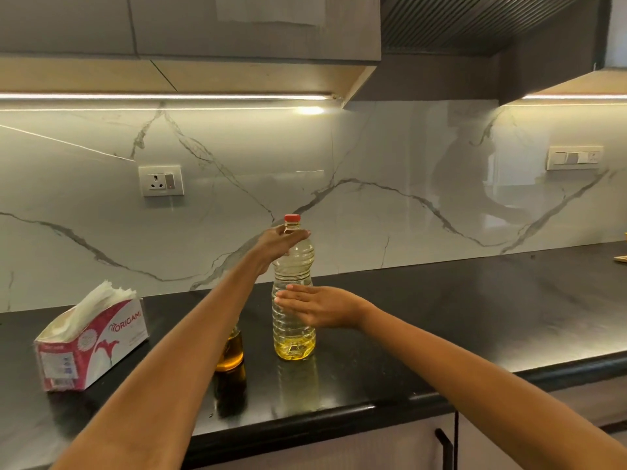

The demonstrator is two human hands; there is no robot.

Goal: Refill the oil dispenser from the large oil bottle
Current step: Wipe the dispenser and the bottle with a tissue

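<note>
Your left hand wraps its fingers around the neck of the tall clear plastic oil bottle, just below its red screw cap, which is still on. Your right hand lies against the bottle's ribbed middle from 3 o'clock, fingers straight and together. The bottle stands upright on the black stone countertop, yellow oil only in its base. The small amber glass oil dispenser stands just beside it at 8 o'clock, partly hidden by your left forearm. An opened pink-and-white tissue box sits well apart at 9 o'clock.
</note>
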